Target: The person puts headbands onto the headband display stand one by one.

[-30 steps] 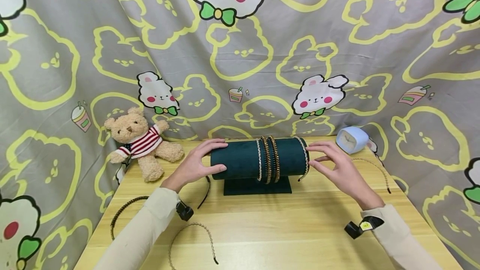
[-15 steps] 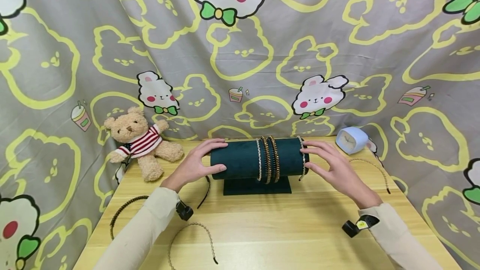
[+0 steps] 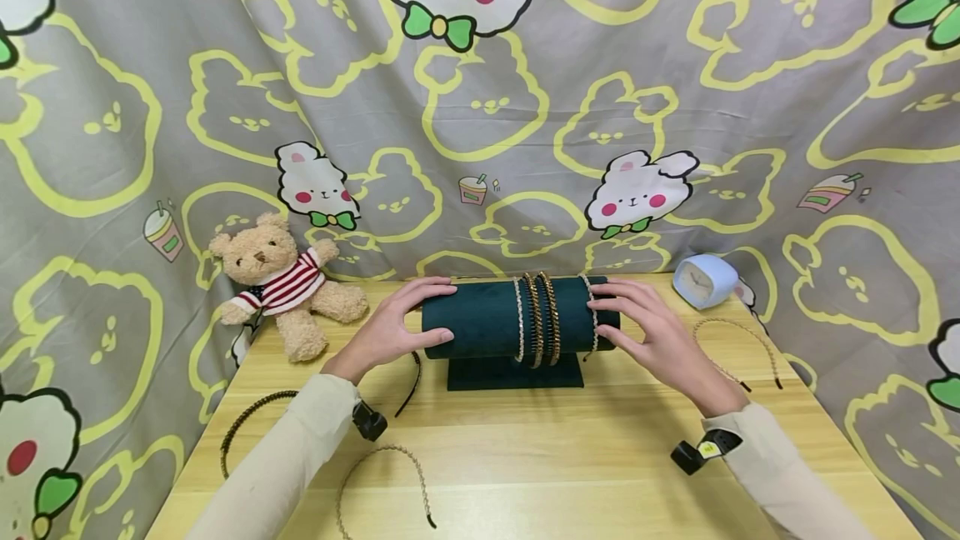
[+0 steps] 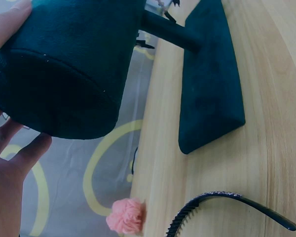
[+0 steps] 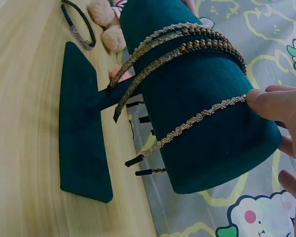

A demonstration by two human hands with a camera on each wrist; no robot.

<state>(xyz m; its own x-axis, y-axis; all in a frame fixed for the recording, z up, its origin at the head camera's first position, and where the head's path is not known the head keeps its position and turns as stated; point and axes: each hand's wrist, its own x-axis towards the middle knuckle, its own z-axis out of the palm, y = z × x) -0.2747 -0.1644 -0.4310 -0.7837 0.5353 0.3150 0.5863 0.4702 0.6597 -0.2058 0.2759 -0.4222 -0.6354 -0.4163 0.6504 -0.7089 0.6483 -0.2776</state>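
Observation:
A dark green velvet headband stand [image 3: 476, 319] with a padded roll on a flat base stands on the table. My left hand [image 3: 390, 327] grips the roll's left end, thumb in front and fingers over the top; its end face shows in the left wrist view. Near the other end, my right hand [image 3: 660, 340] holds a thin braided headband [image 5: 187, 124] against the roll, its thumb on the band in the right wrist view. Mid-roll sit a silvery headband [image 3: 518, 319] and two gold-brown beaded headbands [image 3: 552, 319], side by side and apart from the held one.
A teddy bear [image 3: 288, 283] leans at the back left; a pale blue clock [image 3: 705, 280] stands at the back right. Loose headbands lie on the table: a dark one [image 3: 236, 423], a beaded one [image 3: 382, 449] and a thin one [image 3: 738, 325]. A patterned curtain [image 3: 480, 132] hangs behind.
The right hand and the thin braided headband have moved left along the roll, away from its right end. My left hand and the stand have stayed in place.

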